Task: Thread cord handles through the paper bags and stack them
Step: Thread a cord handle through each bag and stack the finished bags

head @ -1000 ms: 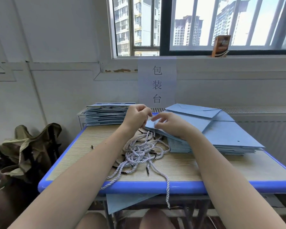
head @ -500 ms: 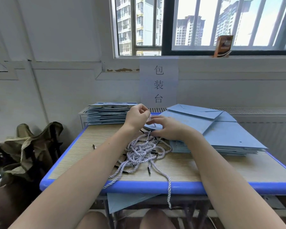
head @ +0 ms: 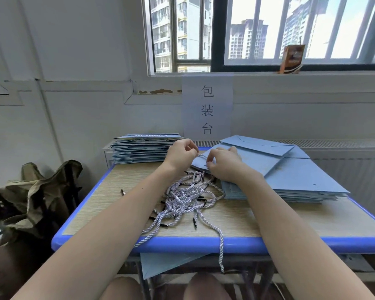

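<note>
A flat blue paper bag (head: 253, 161) lies on top of a stack of like bags (head: 290, 193) at the right of the table. My right hand (head: 223, 163) pinches the bag's near left corner by its hole. My left hand (head: 181, 154) is curled just to the left and pinches a short stretch of white twisted cord (head: 200, 156) that runs to the bag's corner. A tangled pile of cords (head: 186, 198) with black tips lies in the table's middle. A second stack of blue bags with cord handles (head: 141, 148) stands at the back left.
The wooden table has a blue rim (head: 182, 243); one cord hangs over its front edge. A blue sheet (head: 167, 263) sticks out under the tabletop. A crumpled olive bag (head: 37, 195) sits left of the table. A paper sign (head: 207, 109) hangs on the wall behind.
My left hand has drawn the cord a little up and left from the bag's corner. My right hand shifted slightly on the corner. The piles have not moved.
</note>
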{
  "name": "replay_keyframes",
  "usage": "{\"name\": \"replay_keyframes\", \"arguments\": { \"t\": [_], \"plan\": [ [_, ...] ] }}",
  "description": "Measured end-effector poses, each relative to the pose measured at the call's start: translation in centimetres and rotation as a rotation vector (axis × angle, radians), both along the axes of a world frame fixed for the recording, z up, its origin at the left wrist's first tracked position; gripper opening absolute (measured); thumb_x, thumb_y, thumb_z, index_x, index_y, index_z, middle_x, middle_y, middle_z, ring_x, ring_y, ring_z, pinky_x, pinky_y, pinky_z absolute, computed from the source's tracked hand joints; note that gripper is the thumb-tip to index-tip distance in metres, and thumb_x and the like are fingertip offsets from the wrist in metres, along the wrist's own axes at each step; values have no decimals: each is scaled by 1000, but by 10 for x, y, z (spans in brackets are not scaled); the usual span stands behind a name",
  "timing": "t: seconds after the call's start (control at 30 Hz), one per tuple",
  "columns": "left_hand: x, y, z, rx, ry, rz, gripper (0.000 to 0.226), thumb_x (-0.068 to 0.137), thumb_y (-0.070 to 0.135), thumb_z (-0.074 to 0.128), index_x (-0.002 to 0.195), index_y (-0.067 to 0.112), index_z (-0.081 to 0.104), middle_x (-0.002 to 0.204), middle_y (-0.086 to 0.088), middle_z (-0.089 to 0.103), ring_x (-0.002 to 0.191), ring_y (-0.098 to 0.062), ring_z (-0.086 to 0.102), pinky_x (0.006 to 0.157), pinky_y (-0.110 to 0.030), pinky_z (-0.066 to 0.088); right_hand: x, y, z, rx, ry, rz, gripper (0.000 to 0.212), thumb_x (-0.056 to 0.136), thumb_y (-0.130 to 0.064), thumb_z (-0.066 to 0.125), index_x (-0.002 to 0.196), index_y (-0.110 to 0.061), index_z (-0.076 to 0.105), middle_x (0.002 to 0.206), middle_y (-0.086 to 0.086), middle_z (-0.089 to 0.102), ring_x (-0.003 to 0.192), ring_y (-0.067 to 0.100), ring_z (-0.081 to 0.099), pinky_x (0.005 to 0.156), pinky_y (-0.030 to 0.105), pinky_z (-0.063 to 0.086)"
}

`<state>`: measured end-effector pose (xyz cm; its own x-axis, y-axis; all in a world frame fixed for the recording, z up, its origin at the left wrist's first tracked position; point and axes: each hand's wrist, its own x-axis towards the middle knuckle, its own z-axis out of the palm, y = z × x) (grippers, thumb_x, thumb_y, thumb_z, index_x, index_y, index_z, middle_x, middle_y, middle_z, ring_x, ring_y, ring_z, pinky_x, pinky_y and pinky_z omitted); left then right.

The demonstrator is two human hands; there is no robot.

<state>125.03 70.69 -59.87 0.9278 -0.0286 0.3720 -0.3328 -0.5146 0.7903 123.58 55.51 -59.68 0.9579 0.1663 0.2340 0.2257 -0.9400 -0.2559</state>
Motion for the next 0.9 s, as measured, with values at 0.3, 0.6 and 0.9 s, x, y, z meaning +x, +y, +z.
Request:
{"name": "replay_keyframes", "arguments": {
  "t": [0.3, 0.6, 0.9],
  "plan": [
    [-3, -1, -4, 92, -39, -150, 22, 82, 1, 56, 85, 16, 72, 88, -3, 74, 88, -17, 69, 90, -39, 55, -5, -4, 4, 180, -41, -44, 53, 96, -43, 54, 52, -18, 39, 62, 2, 46, 89, 25, 43, 67, 34, 31],
    [-5, 2, -3, 146, 24, -183, 3, 82, 14, 75, 85, 15, 75, 79, 3, 72, 76, -11, 64, 70, -23, 50, -10, -6, 15, 634, -212, -109, 43, 89, -26, 57, 54, -11, 40, 52, 9, 33, 53, 20, 28, 51, 32, 23],
    [-4, -2, -2, 204, -81, -141, 7, 96, 20, 62, 96, 14, 58, 99, -5, 65, 94, -18, 58, 80, -31, 45, -8, -5, 15, 661, -316, -91, 33, 91, -22, 58, 63, -11, 44, 61, 2, 49, 62, 19, 41, 56, 31, 34]
  ]
}}
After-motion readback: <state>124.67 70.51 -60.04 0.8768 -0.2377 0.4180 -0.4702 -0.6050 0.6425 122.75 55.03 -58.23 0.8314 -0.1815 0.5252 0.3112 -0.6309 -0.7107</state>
